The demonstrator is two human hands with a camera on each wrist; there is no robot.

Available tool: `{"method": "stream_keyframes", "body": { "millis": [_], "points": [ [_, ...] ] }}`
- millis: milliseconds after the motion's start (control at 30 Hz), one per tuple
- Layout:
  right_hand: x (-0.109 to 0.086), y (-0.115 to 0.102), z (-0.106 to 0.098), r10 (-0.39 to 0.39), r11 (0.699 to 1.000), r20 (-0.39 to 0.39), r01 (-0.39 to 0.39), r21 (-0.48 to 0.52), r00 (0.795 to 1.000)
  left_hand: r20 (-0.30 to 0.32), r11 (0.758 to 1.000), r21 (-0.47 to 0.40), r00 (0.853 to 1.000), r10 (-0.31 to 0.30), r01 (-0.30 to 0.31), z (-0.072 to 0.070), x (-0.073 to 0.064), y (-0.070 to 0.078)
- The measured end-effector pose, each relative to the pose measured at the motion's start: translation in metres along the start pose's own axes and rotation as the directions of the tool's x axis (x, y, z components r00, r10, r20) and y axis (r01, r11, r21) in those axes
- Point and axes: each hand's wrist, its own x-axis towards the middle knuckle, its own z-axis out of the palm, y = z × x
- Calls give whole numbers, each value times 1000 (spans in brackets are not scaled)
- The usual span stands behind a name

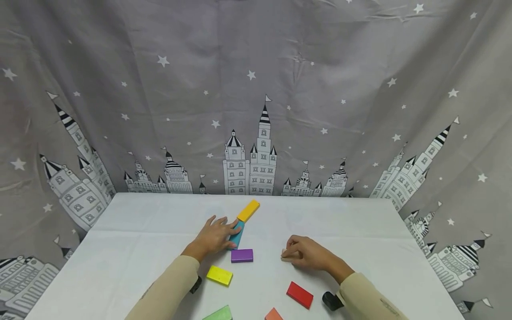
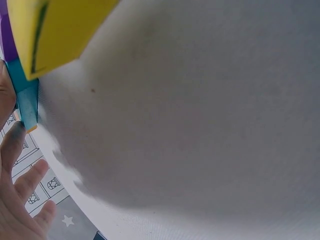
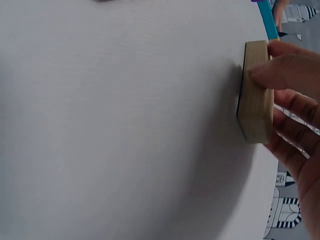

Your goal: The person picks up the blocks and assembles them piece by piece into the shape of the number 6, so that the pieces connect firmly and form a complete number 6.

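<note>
At the middle of the white table, my left hand [image 1: 214, 238] holds a teal block [image 1: 237, 235] between thumb and index finger, the other fingers spread. The teal block's far end meets an orange-yellow block [image 1: 249, 210], and its near end lies by a purple block [image 1: 242, 256]. To the right, my right hand [image 1: 308, 254] pinches a wooden block [image 3: 256, 95] just above the table, thumb on one face and fingers behind it. In the head view this block is mostly hidden by the fingers.
A yellow block [image 1: 219, 275] lies near the left forearm, and a red block [image 1: 300, 295] near the right wrist. Closer to me are a green block [image 1: 219, 314] and an orange block [image 1: 274, 314], both cut by the frame's edge. A grey castle-print curtain [image 1: 256, 53] hangs behind the table.
</note>
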Motion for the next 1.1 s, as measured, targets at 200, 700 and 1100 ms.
{"method": "stream_keyframes", "body": {
  "millis": [200, 700, 1100],
  "points": [
    [16, -7, -1, -16, 1000, 37, 16, -10, 999, 0, 1000, 4, 1000, -15, 15, 1, 0, 0],
    [47, -21, 11, -112, 991, 64, 115, -61, 992, -7, 1000, -3, 1000, -11, 11, 3, 1, 0],
    [59, -34, 13, -148, 981, 86, 157, -113, 985, -29, 1000, 14, 1000, -5, 6, 4, 0, 1]
  ]
}}
